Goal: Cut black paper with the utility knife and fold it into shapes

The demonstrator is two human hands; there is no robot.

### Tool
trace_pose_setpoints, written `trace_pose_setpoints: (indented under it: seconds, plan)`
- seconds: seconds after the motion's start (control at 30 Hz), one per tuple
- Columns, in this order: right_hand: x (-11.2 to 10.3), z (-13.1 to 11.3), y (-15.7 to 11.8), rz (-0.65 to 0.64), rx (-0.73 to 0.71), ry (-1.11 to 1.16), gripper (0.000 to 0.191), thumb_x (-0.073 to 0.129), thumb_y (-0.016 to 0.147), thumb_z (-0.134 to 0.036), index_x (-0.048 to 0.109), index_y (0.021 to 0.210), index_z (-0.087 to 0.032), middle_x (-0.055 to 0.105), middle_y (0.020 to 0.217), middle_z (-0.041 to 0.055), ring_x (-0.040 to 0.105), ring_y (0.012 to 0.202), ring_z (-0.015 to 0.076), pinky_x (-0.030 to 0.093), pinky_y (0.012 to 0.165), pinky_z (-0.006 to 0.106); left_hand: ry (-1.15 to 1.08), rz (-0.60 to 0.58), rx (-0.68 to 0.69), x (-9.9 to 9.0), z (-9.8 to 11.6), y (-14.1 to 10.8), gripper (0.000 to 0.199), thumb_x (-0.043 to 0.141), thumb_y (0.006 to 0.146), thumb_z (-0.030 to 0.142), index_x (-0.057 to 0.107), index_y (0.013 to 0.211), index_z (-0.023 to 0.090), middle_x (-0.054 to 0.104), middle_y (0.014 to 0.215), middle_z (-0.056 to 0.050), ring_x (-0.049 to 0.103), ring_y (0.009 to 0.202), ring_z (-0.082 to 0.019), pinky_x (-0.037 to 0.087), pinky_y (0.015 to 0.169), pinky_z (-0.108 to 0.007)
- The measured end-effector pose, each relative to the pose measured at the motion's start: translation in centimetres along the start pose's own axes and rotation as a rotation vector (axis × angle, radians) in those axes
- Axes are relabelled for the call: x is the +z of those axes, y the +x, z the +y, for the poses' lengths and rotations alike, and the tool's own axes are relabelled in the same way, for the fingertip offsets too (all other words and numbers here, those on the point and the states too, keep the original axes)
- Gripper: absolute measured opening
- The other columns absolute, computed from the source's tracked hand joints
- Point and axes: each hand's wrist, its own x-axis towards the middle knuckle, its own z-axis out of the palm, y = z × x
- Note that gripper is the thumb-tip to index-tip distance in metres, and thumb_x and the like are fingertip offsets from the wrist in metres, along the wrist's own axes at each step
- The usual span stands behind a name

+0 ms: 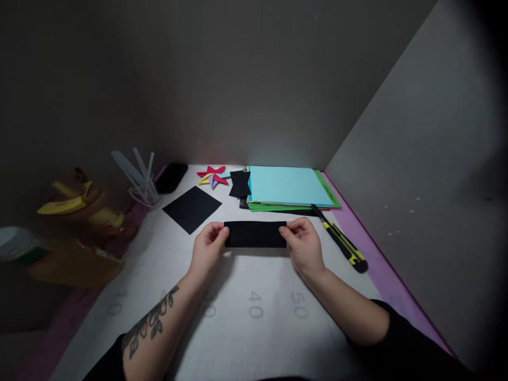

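A black paper rectangle is stretched level between my two hands, over the white mat. Its left end is pinched by my left hand, thumb in front and fingers behind. My right hand pinches the right end the same way. Beyond my left hand lies a flat black paper square, turned cornerwise. A black paper piece with notched ends rests beside the paper stack. Right of my right hand is a yellow and black utility knife.
A stack of coloured paper lies at the back, light blue on top. Small folded paper shapes sit left of it. A black phone, a clear cup with white strips and blurred containers stand left. Walls rise behind and right.
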Motion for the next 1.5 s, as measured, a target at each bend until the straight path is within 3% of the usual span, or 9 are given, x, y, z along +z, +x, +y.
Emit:
trace_pose_setpoints:
  seconds: [0.13, 0.23, 0.3, 0.37, 0.5, 0.87, 1.23, 1.5]
  plan:
    - [0.4, -1.1, -0.5, -0.038, -0.049, -0.063, 0.031, 0.075, 0.068, -0.023, 0.049, 0.085, -0.024, 0.054, 0.071, -0.0049, 0.053, 0.065, 0.012, 0.043, 0.06, 0.025, 0.131, -0.01, 0.121, -0.1, 0.3, -0.2, 0.018, 0.062, 0.081, 0.031, 0.056, 0.094, 0.019, 0.062, 0.083, -0.001, 0.058, 0.075, -0.014, 0.044, 0.068, -0.025]
    - [0.7, -1.8, -1.2, -0.089, -0.089, -0.132, 0.028, 0.073, 0.069, -0.021, 0.049, 0.083, -0.024, 0.054, 0.071, -0.0044, 0.054, 0.063, 0.0121, 0.044, 0.058, 0.025, 0.431, -0.05, 0.356, -0.5, 1.1, -0.5, 0.029, 0.062, 0.082, 0.029, 0.058, 0.11, 0.021, 0.065, 0.107, -0.007, 0.058, 0.101, -0.021, 0.043, 0.088, -0.035]
    - [0.8, -2.0, -1.6, -0.132, -0.098, -0.157, 0.026, 0.072, 0.07, -0.02, 0.049, 0.082, -0.024, 0.055, 0.071, -0.0041, 0.054, 0.063, 0.0123, 0.044, 0.059, 0.026, 0.624, -0.135, 0.504, -0.6, 1.7, -0.6, 0.026, 0.063, 0.082, 0.029, 0.064, 0.106, 0.022, 0.068, 0.105, -0.007, 0.058, 0.102, -0.023, 0.04, 0.093, -0.039]
    - [1.0, -2.0, -2.0, -0.169, -0.095, -0.161, 0.025, 0.071, 0.071, -0.02, 0.049, 0.082, -0.024, 0.055, 0.071, -0.0041, 0.055, 0.063, 0.0126, 0.045, 0.06, 0.027, 0.711, -0.233, 0.566, -0.7, 2.0, -0.8, 0.016, 0.062, 0.084, 0.029, 0.069, 0.097, 0.023, 0.071, 0.094, -0.006, 0.06, 0.094, -0.022, 0.041, 0.092, -0.041]
    - [1.1, -2.0, -2.1, -0.186, -0.045, -0.14, 0.025, 0.071, 0.071, -0.022, 0.048, 0.082, -0.025, 0.056, 0.071, -0.0037, 0.056, 0.065, 0.0135, 0.045, 0.062, 0.028, 0.667, -0.331, 0.5, -0.4, 1.9, -1.0, 0.015, 0.059, 0.087, 0.03, 0.072, 0.09, 0.023, 0.073, 0.083, -0.005, 0.063, 0.081, -0.02, 0.046, 0.083, -0.037]
    - [0.9, -1.9, -1.6, -0.173, 0.059, -0.085, 0.027, 0.074, 0.069, -0.027, 0.049, 0.078, -0.024, 0.055, 0.07, -0.0037, 0.054, 0.065, 0.0136, 0.044, 0.062, 0.027, 0.513, -0.363, 0.271, 0.3, 2.2, -1.7, 0.017, 0.063, 0.083, 0.029, 0.075, 0.092, 0.024, 0.074, 0.087, -0.005, 0.067, 0.081, -0.02, 0.05, 0.074, -0.029]
    - [0.7, -1.6, -1.5, -0.164, 0.053, -0.104, 0.024, 0.075, 0.069, -0.029, 0.053, 0.076, -0.023, 0.056, 0.068, -0.0033, 0.054, 0.062, 0.0136, 0.044, 0.059, 0.026, 0.47, -0.385, 0.254, 0.4, 2.0, -1.9, 0.018, 0.061, 0.084, 0.028, 0.075, 0.095, 0.024, 0.074, 0.089, -0.005, 0.067, 0.082, -0.02, 0.05, 0.073, -0.029]
    - [0.6, -1.7, -1.6, -0.213, 0.082, -0.118, 0.021, 0.073, 0.071, -0.032, 0.069, 0.091, -0.025, 0.064, 0.072, -0.0001, 0.059, 0.067, 0.016, 0.048, 0.062, 0.03, 0.464, -0.347, 0.229, 0.6, 2.3, -1.9, 0.015, 0.064, 0.082, 0.028, 0.076, 0.09, 0.025, 0.074, 0.086, -0.005, 0.067, 0.078, -0.02, 0.05, 0.071, -0.028]
